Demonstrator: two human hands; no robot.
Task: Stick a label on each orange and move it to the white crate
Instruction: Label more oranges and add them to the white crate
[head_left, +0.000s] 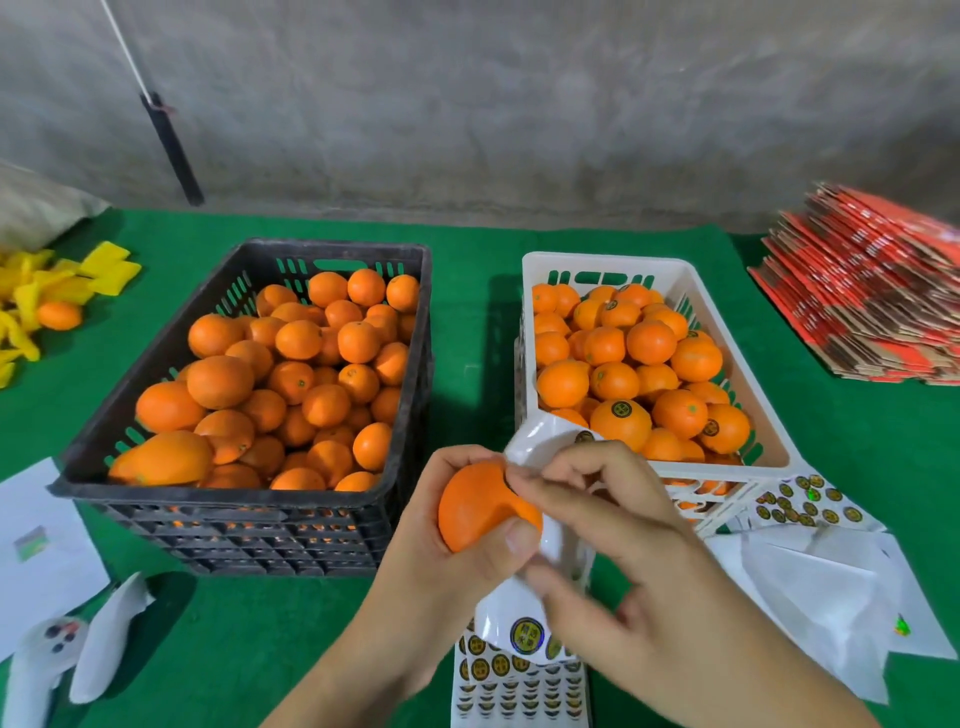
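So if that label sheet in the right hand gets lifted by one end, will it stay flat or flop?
Probably flop: the label sheet already curls over the held orange and bends between the fingers of the right hand. It looks glossy, so likely slippery in a light pinch. Likely very light too, being thin.

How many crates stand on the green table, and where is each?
2. The black crate stands left of centre; the white crate stands to its right, apart from it. Both hold oranges. None looks hidden.

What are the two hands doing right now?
Left hand: holds an orange.
Right hand: fingers pinch a white sticker sheet against it.
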